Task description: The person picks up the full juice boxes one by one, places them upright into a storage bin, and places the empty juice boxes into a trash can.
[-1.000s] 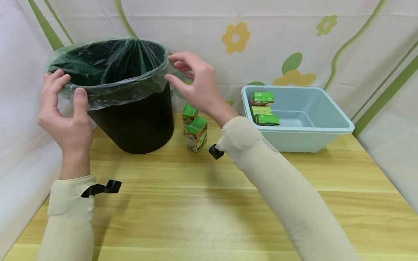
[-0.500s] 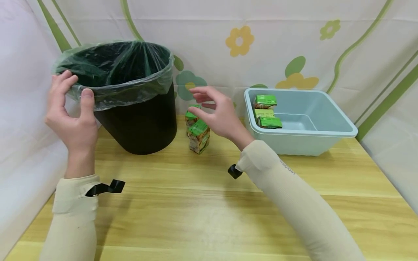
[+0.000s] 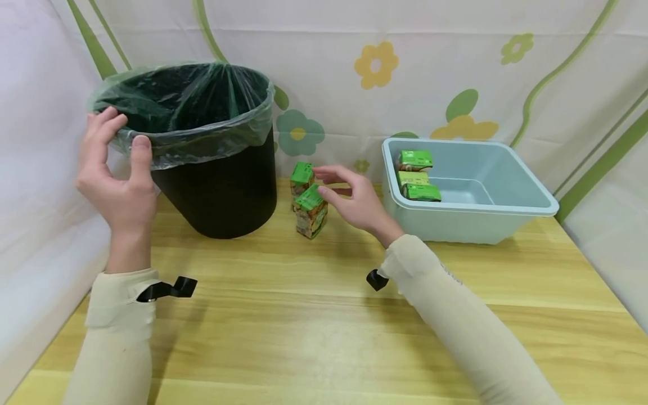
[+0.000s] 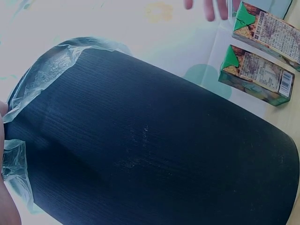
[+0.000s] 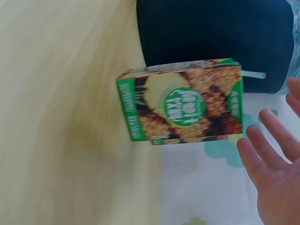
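My left hand grips the near-left rim of a black trash bin, thumb outside and fingers over the edge. A clear plastic liner is folded over that rim. Beside the bin two drink cartons with green tops stand upright, the front carton partly covering the rear carton. My right hand hovers just right of their tops, thumb and fingers spread apart. In the right wrist view a gap shows between its fingertips and the front carton; nothing is held.
A light blue plastic tub stands at the right, with three cartons lying along its left wall. Behind everything hangs a white curtain printed with flowers. All stands on a wooden tabletop.
My right hand has left the bin's right rim and moved down and right to the two standing cartons. The left hand keeps its hold on the bin; the whole view has shifted slightly.
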Demonstrator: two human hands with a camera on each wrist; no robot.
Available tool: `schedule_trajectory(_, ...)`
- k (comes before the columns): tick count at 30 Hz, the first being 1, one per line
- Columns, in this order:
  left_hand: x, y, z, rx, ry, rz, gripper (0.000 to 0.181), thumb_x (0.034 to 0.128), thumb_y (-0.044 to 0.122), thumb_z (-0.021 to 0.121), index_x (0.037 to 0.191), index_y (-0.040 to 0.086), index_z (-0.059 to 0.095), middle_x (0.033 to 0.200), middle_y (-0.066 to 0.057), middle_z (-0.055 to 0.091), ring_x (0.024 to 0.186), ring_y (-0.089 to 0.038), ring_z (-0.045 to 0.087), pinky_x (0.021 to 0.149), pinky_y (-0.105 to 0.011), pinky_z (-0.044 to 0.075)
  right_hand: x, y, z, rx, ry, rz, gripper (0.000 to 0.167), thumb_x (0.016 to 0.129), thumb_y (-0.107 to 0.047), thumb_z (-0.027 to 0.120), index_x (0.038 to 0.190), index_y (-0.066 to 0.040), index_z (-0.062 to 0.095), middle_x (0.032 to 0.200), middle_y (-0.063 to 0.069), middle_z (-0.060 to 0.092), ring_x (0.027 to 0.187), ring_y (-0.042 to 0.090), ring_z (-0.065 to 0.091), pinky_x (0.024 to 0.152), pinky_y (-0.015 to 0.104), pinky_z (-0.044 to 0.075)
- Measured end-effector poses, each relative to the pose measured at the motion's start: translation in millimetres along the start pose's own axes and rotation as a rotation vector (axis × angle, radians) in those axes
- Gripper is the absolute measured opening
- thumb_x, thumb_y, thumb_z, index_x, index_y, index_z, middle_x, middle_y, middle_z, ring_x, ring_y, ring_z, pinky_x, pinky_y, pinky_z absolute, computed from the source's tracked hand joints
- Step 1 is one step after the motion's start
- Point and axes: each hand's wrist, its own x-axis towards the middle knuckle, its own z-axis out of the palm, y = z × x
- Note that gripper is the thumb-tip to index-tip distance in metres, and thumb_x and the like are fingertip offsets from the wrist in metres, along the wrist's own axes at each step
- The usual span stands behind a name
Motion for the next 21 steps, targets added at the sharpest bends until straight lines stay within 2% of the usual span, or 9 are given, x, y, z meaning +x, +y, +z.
schedule_trajectory(3, -0.3, 1.3, 1.1, 0.004, -0.001, -0.001, 0.039, 0.0914, 0.029, 0.069, 0.125, 0.011, 0.078, 0.141, -0.011, 0.071, 0.153, -0.02, 0.049, 0.129, -0.026, 0.031, -1.5, 9, 1, 0.023, -0.01, 0.018, 0.042, 0.105, -0.013, 0.065, 0.147, -0.013, 0.062, 0.15, 0.012, 0.063, 0.137, 0.03, 0.061, 0.115, 0.052, 0.051)
schedule_trajectory(8, -0.9, 1.9, 0.8, 0.01, 0.001, -0.006, 0.039, 0.0916, 0.03, 0.069, 0.125, 0.011, 0.078, 0.141, -0.01, 0.071, 0.153, -0.019, 0.049, 0.129, -0.026, 0.031, -3.9, 19, 4, -0.009, -0.044, 0.075, 0.051, 0.101, -0.001, 0.063, 0.148, -0.021, 0.063, 0.154, 0.0, 0.061, 0.14, 0.026, 0.057, 0.115, 0.049, 0.052)
schedule_trajectory(12, -1.0, 1.5, 0.5, 0.011, 0.002, -0.003, 0.04, 0.0912, 0.031, 0.069, 0.125, 0.012, 0.078, 0.141, -0.011, 0.071, 0.152, -0.019, 0.049, 0.129, -0.026, 0.032, -5.0, 25, 4, -0.058, -0.064, 0.073, 0.056, 0.1, 0.0, 0.064, 0.149, -0.026, 0.063, 0.157, -0.005, 0.058, 0.142, 0.025, 0.055, 0.112, 0.05, 0.054)
schedule_trajectory(21, -0.9, 1.0, 1.3, 0.014, 0.0, -0.002, 0.04, 0.0912, 0.03, 0.068, 0.126, 0.012, 0.078, 0.142, -0.011, 0.07, 0.153, -0.018, 0.049, 0.129, -0.026, 0.031, -2.5, 30, 4, -0.106, -0.111, 0.039, 0.055, 0.1, -0.006, 0.068, 0.15, -0.028, 0.062, 0.163, -0.007, 0.051, 0.151, 0.021, 0.048, 0.11, 0.051, 0.055)
